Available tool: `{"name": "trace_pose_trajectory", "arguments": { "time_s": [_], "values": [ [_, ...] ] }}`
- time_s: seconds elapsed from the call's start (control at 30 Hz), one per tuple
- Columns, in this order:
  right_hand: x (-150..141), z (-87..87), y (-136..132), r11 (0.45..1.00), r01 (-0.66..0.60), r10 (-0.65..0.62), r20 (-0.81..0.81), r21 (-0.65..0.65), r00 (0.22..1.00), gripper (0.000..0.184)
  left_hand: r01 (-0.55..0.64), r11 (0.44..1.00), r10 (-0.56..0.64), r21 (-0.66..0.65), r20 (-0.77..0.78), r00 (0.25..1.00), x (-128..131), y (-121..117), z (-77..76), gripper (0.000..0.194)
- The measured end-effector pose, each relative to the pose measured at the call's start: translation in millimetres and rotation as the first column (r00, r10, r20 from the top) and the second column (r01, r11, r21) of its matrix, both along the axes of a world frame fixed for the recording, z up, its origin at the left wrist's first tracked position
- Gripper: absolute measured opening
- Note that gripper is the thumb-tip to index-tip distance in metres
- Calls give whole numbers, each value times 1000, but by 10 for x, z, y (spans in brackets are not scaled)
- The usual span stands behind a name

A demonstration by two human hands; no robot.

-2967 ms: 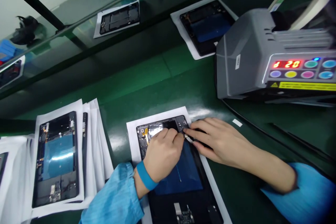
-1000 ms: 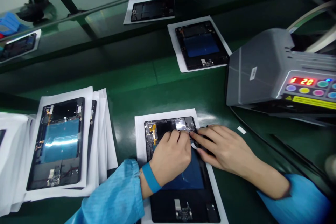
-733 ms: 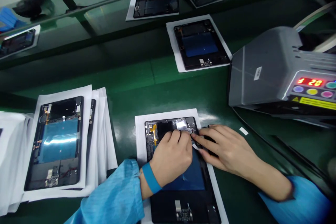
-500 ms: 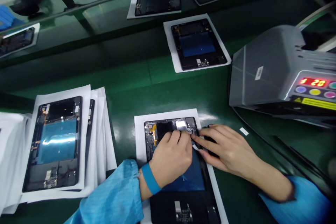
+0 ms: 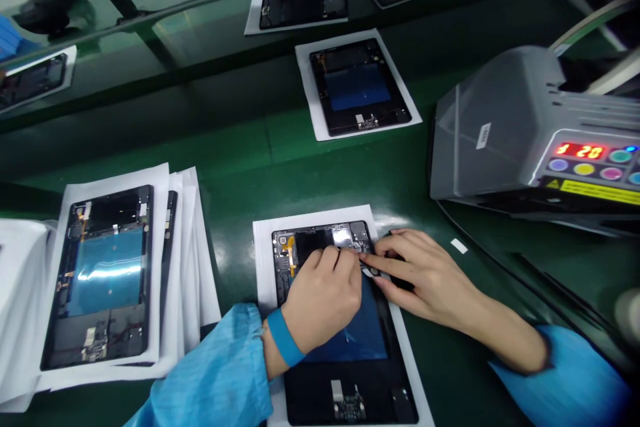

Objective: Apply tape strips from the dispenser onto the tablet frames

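The left hand [image 5: 320, 307] and right hand [image 5: 420, 273] work close together, fingertips meeting at the upper corner of the open tablet frame [image 5: 350, 347] just beneath them on a white paper sheet [image 5: 263, 260], whether they grip anything too small to tell.
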State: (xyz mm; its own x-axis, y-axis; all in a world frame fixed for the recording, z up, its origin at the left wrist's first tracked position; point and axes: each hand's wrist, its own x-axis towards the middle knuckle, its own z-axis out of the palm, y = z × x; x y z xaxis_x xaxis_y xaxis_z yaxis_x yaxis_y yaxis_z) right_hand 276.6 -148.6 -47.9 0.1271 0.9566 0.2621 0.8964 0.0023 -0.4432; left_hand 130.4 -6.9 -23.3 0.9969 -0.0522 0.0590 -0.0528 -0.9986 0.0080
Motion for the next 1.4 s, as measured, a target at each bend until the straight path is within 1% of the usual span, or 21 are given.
{"name": "trace_pose_trajectory", "arguments": {
  "time_s": [0.4, 0.67, 0.87, 0.93, 1.0, 1.07, 1.13, 1.2, 1.4],
  "values": [
    [9, 17, 2, 1000, -9, 9, 6, 22, 1000, 22, 5, 1000, -5, -7, 16, 1000, -4, 2, -12, 22],
    [-12, 28, -2, 999, 30, -32, -37, -42, 999, 25, 9, 1000, -9, 0, 8, 1000, 3, -2, -9, 20],
    [-64, 60, -6, 998, 23, -21, 30, -66, 999, 28, 1, 1000, -1, 18, 15, 1000, -1, 1, -18, 23],
    [-59, 60, -14, 999, 13, -11, 43, -43, 999, 27, 2, 1000, -2, 20, 11, 1000, -1, 1, -18, 23],
    [-45, 55, -11, 999, 28, -29, 42, 20, 999, 25, -3, 1000, 3, 18, 12, 1000, 0, 2, -17, 23],
    [-36, 54, 14, 990, 91, -99, 73, 106, 992, 20, -4, 1000, 4, 12, 15, 1000, 1, 4, -16, 23],
    [-39, 58, 57, 975, 162, -184, 145, 153, 972, 15, -6, 1000, 6, 6, 21, 1000, 1, 5, -16, 23],
    [-49, 65, 103, 968, 199, -229, 213, 155, 950, 11, -4, 1000, 4, -1, 25, 1000, 3, 7, -19, 23],
    [-55, 63, 155, 968, 199, -233, 267, 150, 935, 7, -5, 1000, 6, -12, 19, 1000, 18, 7, -24, 17]
  ]
}}
